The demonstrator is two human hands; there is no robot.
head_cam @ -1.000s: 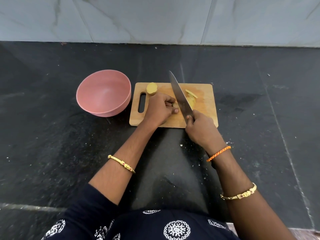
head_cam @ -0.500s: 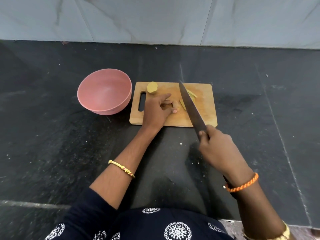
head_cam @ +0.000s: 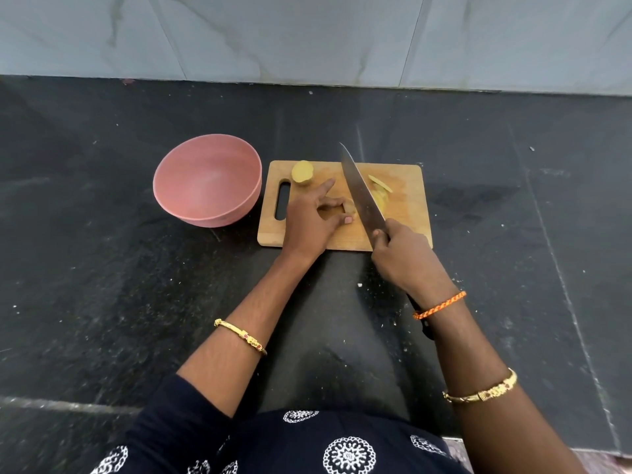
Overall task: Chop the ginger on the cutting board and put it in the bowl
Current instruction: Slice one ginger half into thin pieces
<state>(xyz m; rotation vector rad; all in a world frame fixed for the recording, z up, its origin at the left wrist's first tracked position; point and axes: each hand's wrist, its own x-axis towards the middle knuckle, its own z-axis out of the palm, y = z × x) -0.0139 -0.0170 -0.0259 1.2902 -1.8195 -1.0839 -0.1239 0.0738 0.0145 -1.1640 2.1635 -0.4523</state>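
Left hand (head_cam: 313, 218) pins a small ginger piece (head_cam: 349, 209) to the cutting board (head_cam: 407, 213), thumb and curled fingers pinching it while the index finger sticks out straight toward the far edge; right hand (head_cam: 405, 256) is wrapped around the handle of a long knife (head_cam: 362, 191), whose blade slants across the board just beside the left fingertips; the likeliest mishap is a nick to those fingertips, since the piece is small and the blade sits right against it, and the outstretched index finger lies close to the blade's path; the stub could also roll or squirt out under pressure, because little of it is left to grip; cut slices (head_cam: 379, 196) lie on the right of the blade, near the middle of the board, and could be swept off if the knife drags sideways; a second ginger chunk (head_cam: 302, 172) rests at the far left corner by the handle slot, close to the edge; the pink bowl (head_cam: 207, 181) stands on the dark counter (head_cam: 102, 285) just beside the board's left end, holding nothing I can see, so the transfer is short; the board's near edge lies under both wrists; open counter spreads to the right and toward the wall.
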